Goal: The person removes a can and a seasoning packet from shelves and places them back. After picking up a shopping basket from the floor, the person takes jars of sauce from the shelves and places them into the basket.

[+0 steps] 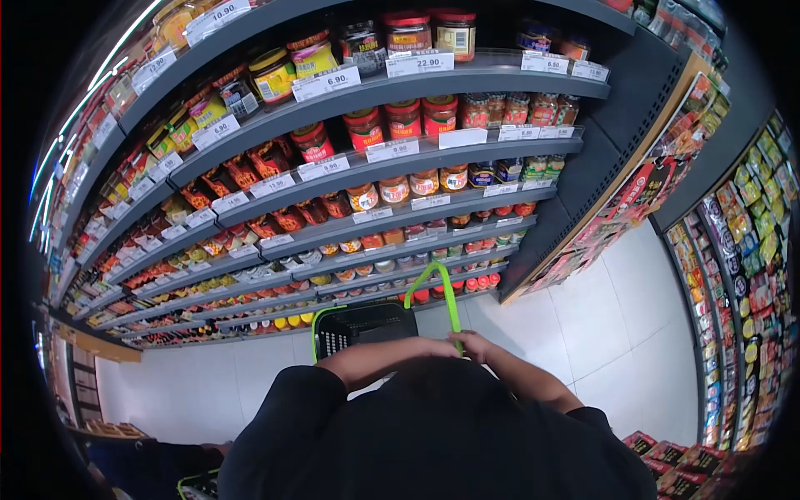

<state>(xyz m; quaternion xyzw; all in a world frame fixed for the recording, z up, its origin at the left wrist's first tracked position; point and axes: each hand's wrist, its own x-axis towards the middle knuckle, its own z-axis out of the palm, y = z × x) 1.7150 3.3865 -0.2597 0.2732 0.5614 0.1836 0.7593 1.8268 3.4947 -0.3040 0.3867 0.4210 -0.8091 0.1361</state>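
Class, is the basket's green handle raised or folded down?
Raised: the handle arches beyond the basket, its near end at the right hand.

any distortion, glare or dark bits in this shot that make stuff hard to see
Head view: strong fisheye bend, shelf edges bowing and the outer corners black; head view: strip lights burn white at upper left; head view: the black top shows little detail, while the green basket handle stands out; head view: low-shelf jars too small to read.
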